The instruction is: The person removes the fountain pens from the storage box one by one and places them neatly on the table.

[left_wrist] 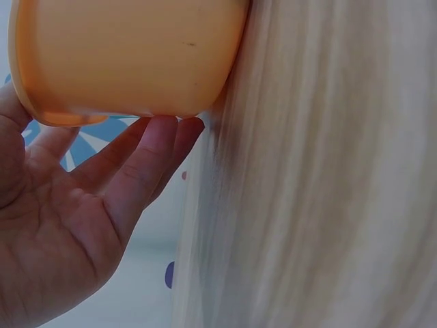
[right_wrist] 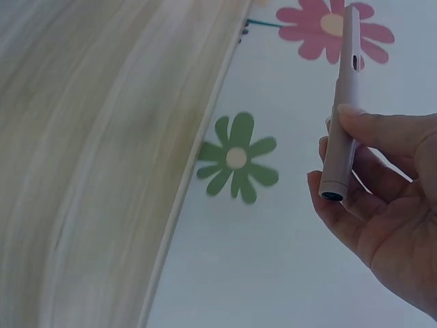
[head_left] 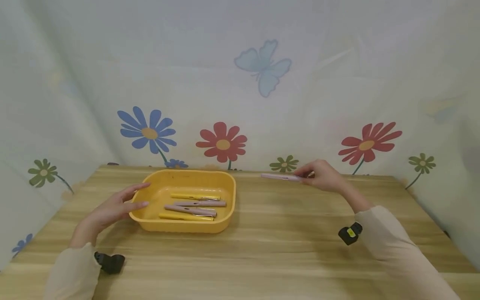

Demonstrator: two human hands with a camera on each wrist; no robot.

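A yellow plastic basin (head_left: 183, 227) stands on the table at the left. In it lie two yellow pens (head_left: 195, 196) and two pale mauve pens (head_left: 190, 210), some with clips showing. My left hand (head_left: 119, 203) grips the basin's left end, its thumb over the rim; in the left wrist view its other fingers (left_wrist: 153, 147) press the outer wall. Over the back of the table, my right hand (head_left: 323, 177) pinches another pale mauve pen (right_wrist: 341, 116) between thumb and fingers. That pen points left toward the basin, well above the wood in the right wrist view.
The wood-grain table (head_left: 258, 258) ends at a pale curtain (head_left: 315, 104) printed with flowers and a butterfly, which rises along its back edge and sides. A black wrist camera sits on each sleeve, the left one (head_left: 110, 263) and the right one (head_left: 350, 233).
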